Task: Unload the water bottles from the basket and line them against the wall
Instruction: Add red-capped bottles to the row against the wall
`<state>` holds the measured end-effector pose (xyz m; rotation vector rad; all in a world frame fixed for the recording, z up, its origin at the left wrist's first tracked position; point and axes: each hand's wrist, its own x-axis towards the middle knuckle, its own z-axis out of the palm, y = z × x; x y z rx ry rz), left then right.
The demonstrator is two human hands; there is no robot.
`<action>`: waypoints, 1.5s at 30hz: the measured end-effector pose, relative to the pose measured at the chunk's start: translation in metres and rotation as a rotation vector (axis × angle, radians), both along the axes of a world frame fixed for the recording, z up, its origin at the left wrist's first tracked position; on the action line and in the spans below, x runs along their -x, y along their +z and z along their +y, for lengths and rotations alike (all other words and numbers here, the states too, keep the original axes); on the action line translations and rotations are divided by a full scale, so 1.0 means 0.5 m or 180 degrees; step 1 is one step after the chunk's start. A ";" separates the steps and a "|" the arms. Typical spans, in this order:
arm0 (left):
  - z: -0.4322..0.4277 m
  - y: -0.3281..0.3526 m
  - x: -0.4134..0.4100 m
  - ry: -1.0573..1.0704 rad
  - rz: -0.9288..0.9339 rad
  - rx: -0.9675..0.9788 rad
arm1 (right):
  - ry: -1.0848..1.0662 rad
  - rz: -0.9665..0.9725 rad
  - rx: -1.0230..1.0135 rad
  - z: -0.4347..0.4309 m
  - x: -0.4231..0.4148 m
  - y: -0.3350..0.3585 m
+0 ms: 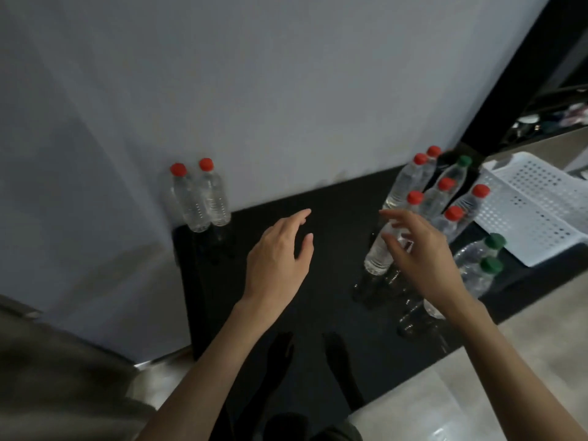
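Two red-capped bottles point(191, 205) stood against the wall point(286, 90), far left; the other bottles point(436, 198) clustered right, beside the white basket point(534, 198), any labels too blurred to read. The left hand point(276, 256) and right hand point(420, 253) hovered open-fingered, holding nothing.

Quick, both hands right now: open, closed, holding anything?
Left hand: open, holding nothing.
Right hand: open, fingers spread over a clear bottle, not gripping it.

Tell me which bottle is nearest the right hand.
The clear bottle directly under the right hand, at the cluster's near-left edge; its cap is hidden behind the fingers, while its neighbours show red or green caps.
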<state>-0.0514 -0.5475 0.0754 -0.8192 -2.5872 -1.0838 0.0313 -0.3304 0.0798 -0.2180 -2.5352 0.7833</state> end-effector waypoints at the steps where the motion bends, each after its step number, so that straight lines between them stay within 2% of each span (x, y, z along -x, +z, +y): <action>1: 0.020 0.002 -0.008 -0.0068 -0.0048 -0.0023 | -0.0047 -0.0030 -0.0018 0.023 -0.013 0.000; 6: 0.131 -0.006 -0.027 -0.0300 -0.0205 0.0086 | -0.0151 -0.0100 -0.0025 0.137 -0.035 -0.006; 11: 0.259 -0.047 -0.023 -0.0160 -0.0611 0.0139 | 0.0056 -0.0203 -0.0153 0.256 0.005 -0.015; 20: 0.475 -0.159 0.015 0.0220 -0.1731 0.0048 | 0.0786 -0.0805 -0.0598 0.438 0.161 -0.062; 23: 0.516 -0.186 0.026 0.0306 -0.1882 0.0084 | 0.0949 -0.1155 -0.0598 0.464 0.200 -0.073; 30: 0.554 -0.233 0.037 0.0586 -0.1795 -0.0043 | 0.1167 -0.1568 -0.1017 0.493 0.243 -0.105; 34: 0.550 -0.252 0.031 0.0673 -0.1973 -0.0086 | 0.1424 -0.1754 -0.1181 0.491 0.254 -0.121; 37: 0.544 -0.257 0.031 0.0730 -0.2080 -0.0075 | 0.1453 -0.1694 -0.1094 0.483 0.263 -0.127; 41: 0.531 -0.249 0.030 0.0916 -0.2039 -0.0220 | 0.1295 -0.1579 -0.1478 0.465 0.273 -0.114; 45: 0.484 -0.243 0.035 0.1037 -0.2021 -0.0221 | 0.1535 -0.1701 -0.1049 0.434 0.274 -0.109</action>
